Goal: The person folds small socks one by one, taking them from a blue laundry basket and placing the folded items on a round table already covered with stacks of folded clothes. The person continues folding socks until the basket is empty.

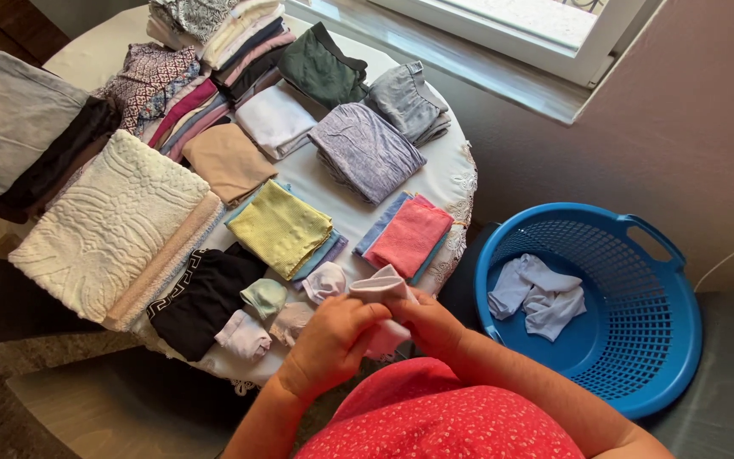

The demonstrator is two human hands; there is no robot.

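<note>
- Sock (381,293), pale pink, sits pinched between my two hands above the near edge of the round table (452,170); the left hand (333,340) is clenched around its lower part and the right hand (426,327) grips the other side, both grasping the same piece.
- I judge that the fold could come undone: the fabric is small and bunched, and a loose thumb would let the cuff spring open.
- It could also drop past the table edge, because my hands hang right at the rim, over my lap.
- Setting it down carelessly might knock the rolled socks (286,310) just beside my hands; I count about five small bundles there, though some overlap.
- Blue laundry basket (639,340) stands on the floor to my right: one basket, with what look like two pale socks (537,297) left inside.
- One yellow cloth (280,228) and one pink cloth (409,236) top two small stacks.
- One cream towel (112,221) tops the stack at far left.
</note>
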